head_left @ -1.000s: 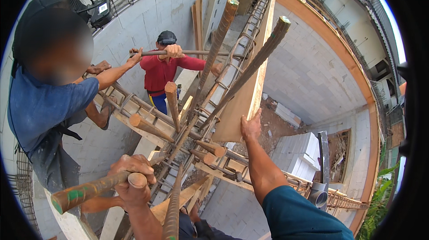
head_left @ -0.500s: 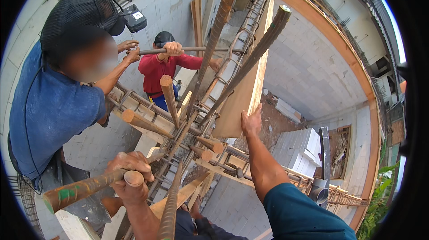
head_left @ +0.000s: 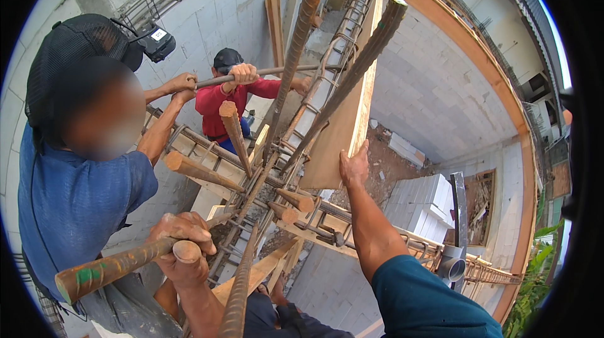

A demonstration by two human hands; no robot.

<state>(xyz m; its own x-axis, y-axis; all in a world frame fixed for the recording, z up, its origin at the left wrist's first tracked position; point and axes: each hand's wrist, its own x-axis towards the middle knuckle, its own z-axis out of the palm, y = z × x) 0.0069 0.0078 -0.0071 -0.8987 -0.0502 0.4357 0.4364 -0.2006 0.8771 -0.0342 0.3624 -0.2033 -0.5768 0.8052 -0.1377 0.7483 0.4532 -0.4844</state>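
Observation:
My left hand (head_left: 182,240) is wrapped round a thick rusty rebar (head_left: 110,267) with green paint near its end. A second round bar end (head_left: 187,251) pokes out at the same fist; how its shaft runs is partly hidden. My right hand (head_left: 355,167) grips the near edge of a long wooden board (head_left: 336,149), which stands on edge along the rebar cage (head_left: 314,102). A person in blue (head_left: 82,193) holds a long bar (head_left: 270,71) with both hands. Another person, in a red shirt (head_left: 214,108), has one hand on that bar and the other near its far end.
Several upright rebars (head_left: 362,73) rise from the crossing of the cages, some close to my arms. A grey pipe (head_left: 452,265) stands at the right. White blocks (head_left: 415,202) are stacked below, inside block walls (head_left: 447,80). Timber formwork (head_left: 519,124) tops the right wall.
The person in blue has shifted left and lower, with arms stretched further along the bar. Both my hands keep their grips; the view has shifted slightly.

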